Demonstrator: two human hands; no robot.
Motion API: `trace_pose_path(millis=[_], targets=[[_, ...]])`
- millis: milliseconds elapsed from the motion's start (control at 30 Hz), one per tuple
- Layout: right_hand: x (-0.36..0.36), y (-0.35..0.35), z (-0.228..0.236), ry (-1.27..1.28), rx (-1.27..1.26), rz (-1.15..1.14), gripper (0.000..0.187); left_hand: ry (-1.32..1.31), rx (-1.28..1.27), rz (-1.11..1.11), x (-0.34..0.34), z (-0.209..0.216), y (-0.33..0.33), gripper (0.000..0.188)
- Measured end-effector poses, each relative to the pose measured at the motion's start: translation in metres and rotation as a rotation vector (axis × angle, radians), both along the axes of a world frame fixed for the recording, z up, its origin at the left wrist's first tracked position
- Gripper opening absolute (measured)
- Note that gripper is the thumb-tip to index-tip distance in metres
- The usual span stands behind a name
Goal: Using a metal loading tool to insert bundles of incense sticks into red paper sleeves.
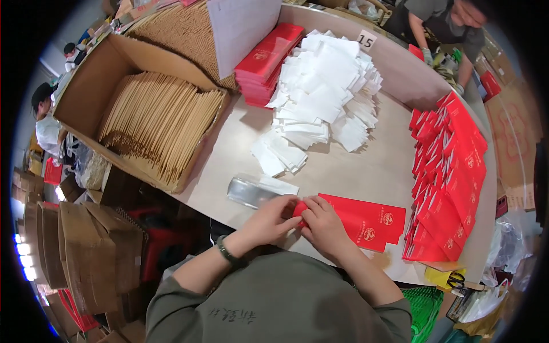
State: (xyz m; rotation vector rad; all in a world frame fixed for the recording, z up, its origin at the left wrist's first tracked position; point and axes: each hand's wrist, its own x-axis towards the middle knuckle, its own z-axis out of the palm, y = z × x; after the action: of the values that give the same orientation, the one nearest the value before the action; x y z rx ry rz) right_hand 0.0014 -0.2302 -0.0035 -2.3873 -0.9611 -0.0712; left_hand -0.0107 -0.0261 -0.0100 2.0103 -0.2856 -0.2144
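Observation:
Close to the table's near edge, my left hand [273, 218] and my right hand [325, 226] meet, fingers closed on the end of a red paper packet [299, 214]. How it is folded is hidden by my fingers. Right beside my right hand lie flat red packets [370, 219] with gold emblems, overlapping each other. A shiny, see-through or silvery oblong holder [247, 192] rests beyond my left hand, with a white slip [280, 185] at its right end. Farther off, a heap of white slips [317, 91] spreads over the table [220, 166].
An open cardboard box [74, 103] of upright brown pieces stands at the left. A stack of red packets [269, 54] sits at the back. More red packets [452, 188] fan out along the right side, near scissors [456, 280]. Across the partition [400, 74], a gloved person works.

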Motion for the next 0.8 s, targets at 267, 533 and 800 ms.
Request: trace_pose_path(millis=[267, 533, 800], targets=[[0.037, 0.0, 0.066, -0.093, -0.117, 0.238, 0.015, -0.449, 0.674, -0.146, 0.016, 0.016, 0.057, 0.06], [0.065, -0.148, 0.051, -0.154, -0.345, -0.172, 0.037, 0.414, -0.11, -0.088, -0.011, 0.009, 0.012, 0.045], [0.011, -0.038, 0.008, -0.048, -0.272, -0.088, 0.037, 0.508, -0.179, -0.206, 0.008, -0.001, -0.007, 0.038]])
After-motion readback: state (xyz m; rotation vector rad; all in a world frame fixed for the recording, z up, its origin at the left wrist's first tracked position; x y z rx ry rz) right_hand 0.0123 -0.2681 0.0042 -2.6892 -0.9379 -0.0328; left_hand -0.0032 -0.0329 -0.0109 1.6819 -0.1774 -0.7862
